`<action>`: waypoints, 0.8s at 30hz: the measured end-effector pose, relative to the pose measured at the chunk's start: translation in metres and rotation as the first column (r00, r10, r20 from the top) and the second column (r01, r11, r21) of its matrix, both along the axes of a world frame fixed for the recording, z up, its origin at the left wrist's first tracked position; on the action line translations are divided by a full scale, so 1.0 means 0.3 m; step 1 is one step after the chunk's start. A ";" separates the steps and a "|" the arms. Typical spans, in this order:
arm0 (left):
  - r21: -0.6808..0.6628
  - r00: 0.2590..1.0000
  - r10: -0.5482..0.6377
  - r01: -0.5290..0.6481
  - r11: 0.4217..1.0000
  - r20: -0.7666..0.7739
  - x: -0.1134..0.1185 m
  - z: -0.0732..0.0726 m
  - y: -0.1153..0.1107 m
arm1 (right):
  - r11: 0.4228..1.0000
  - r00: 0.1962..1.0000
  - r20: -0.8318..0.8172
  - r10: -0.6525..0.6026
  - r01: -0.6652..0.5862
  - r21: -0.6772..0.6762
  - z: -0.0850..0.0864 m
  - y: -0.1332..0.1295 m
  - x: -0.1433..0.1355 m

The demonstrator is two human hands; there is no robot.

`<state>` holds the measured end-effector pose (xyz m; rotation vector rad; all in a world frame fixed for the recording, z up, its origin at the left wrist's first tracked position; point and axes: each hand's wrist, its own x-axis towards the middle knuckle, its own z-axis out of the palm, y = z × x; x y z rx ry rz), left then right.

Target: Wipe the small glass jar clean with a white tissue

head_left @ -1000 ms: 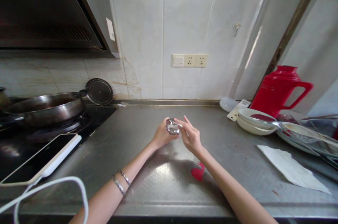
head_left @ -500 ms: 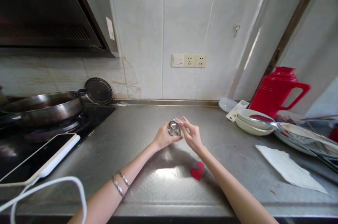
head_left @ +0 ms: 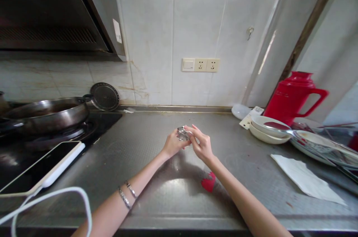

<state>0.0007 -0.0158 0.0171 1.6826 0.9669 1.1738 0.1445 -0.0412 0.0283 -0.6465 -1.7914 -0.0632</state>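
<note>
Over the middle of the steel counter, my left hand (head_left: 171,144) is closed round a small clear glass piece (head_left: 182,134). My right hand (head_left: 201,143) meets it from the right, its fingers pinched at the glass around something thin and whitish, too small to make out. Part of the glass is hidden behind the fingers. Below my hands a red heart-shaped piece (head_left: 208,182) lies on the counter beside my right forearm.
A pan (head_left: 50,116) sits on the stove at left, with a phone (head_left: 36,170) and white cable in front. At right are a red thermos (head_left: 291,97), stacked bowls (head_left: 270,138), plates and a white paper sheet (head_left: 307,179).
The glass piece has tilted and moved slightly left in my left hand. My right fingers have come over it and cover more of its right side.
</note>
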 end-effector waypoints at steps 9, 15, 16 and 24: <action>0.178 0.957 0.155 -0.113 0.978 -0.244 -0.001 0.001 -0.008 | 0.994 0.971 0.239 0.009 -0.036 0.107 0.012 0.012 0.028; 0.259 0.934 0.184 -0.104 0.960 -0.307 -0.006 0.008 -0.006 | 0.988 0.968 0.249 -0.016 -0.022 0.151 0.016 -0.005 0.014; 0.277 0.925 0.190 -0.098 0.956 -0.329 -0.008 0.007 -0.001 | 0.988 0.964 0.266 -0.013 -0.030 0.154 0.016 -0.010 0.008; 0.244 0.963 0.070 -0.005 0.970 -0.260 -0.007 0.002 0.003 | 0.977 0.957 0.290 -0.005 -0.057 0.206 0.031 -0.008 0.034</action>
